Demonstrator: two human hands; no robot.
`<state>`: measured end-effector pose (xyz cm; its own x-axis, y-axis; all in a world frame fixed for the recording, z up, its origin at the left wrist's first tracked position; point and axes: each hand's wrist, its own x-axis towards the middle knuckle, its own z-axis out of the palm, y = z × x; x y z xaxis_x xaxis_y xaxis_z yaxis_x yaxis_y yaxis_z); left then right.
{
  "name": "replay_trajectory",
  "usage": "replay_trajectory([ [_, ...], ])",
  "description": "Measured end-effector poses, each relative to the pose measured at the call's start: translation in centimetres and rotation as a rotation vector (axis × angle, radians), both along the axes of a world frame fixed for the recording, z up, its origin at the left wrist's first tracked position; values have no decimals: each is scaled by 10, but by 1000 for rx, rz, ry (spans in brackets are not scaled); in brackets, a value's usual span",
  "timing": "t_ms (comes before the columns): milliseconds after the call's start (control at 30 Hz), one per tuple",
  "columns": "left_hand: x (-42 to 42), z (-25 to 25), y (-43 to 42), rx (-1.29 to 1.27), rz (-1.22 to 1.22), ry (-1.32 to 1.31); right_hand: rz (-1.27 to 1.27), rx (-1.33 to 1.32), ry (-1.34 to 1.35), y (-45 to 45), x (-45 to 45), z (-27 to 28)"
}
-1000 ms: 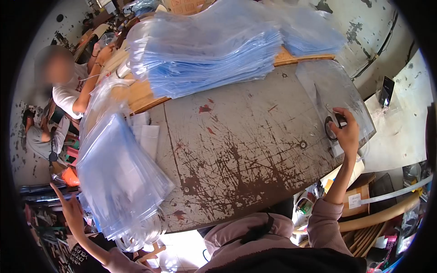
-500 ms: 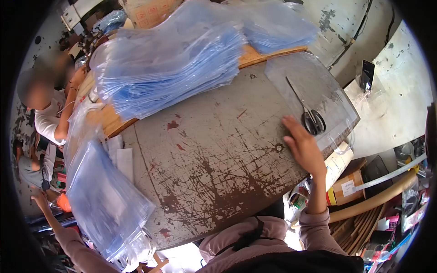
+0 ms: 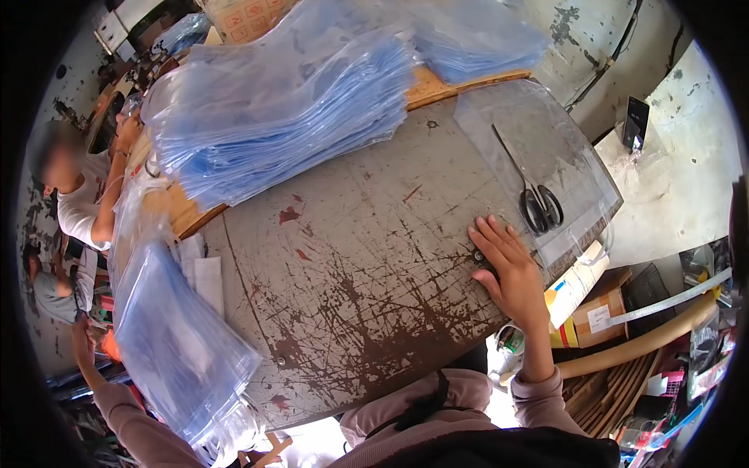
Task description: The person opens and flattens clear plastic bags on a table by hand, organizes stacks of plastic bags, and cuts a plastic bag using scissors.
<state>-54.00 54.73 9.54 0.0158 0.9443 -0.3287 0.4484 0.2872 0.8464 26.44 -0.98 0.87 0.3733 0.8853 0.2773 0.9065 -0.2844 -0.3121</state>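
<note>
My right hand [image 3: 507, 273] lies palm down on the scratched table [image 3: 359, 265] near its right front edge, fingers spread and holding nothing. Just beyond it, black-handled scissors [image 3: 540, 207] rest closed on a clear plastic sheet [image 3: 566, 160], touched by no hand. My left hand [image 3: 84, 343] is out at the far left, beside the table; its fingers are too small and dark to make out. Between it and the table's bare surface, a stack of clear bags [image 3: 183, 335] hangs toward the near left corner.
A thick pile of bluish plastic sheets [image 3: 281, 125] lies along the back on a wooden board, with another pile [image 3: 476, 47] behind. A phone [image 3: 636, 123] stands at the right. A cardboard box [image 3: 599, 316] sits below. A co-worker [image 3: 82, 203] is at the left.
The scissors have left my right hand and lie on the clear sheet. That hand has come nearer and flattened on the table. The view has shifted to the right.
</note>
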Motion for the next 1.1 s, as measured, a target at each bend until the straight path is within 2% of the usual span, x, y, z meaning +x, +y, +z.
replay_trajectory([
  [200, 52, -6, -40, 215, -74, 341, 3, 59, 41, -4, 2, 3],
  [267, 85, -8, -62, 321, -115, 458, 17, 56, 90, -9, 0, 1],
  [400, 181, 22, -137, 588, -219, 659, -37, 42, 95, -20, -8, 6],
  [533, 286, 42, -234, 794, -410, 685, 21, -56, 190, -66, -4, 27],
  [600, 327, 36, -286, 788, -581, 628, 242, -277, 254, -109, 16, 34],
  [633, 344, 30, -311, 750, -690, 625, 245, -275, 257, -110, 14, 39],
  [667, 364, 18, -335, 661, -801, 791, 230, -276, 286, -112, 13, 45],
  [733, 400, -7, -387, 514, -1002, 1309, 217, -282, 315, -102, 4, 50],
  [800, 420, -23, -410, 494, -764, 1127, 299, -156, 286, -63, -20, 50],
  [833, 425, -25, -413, 490, -697, 1168, 301, -148, 301, -56, -33, 47],
  [933, 423, -32, -420, 512, -611, 1040, 305, -249, 186, -54, -40, 46],
  [1000, 416, -25, -423, 551, -611, 1006, 270, -276, 199, -67, -34, 50],
  [1100, 394, -15, -413, 597, -830, 803, 115, -260, 169, -82, -26, 54],
])
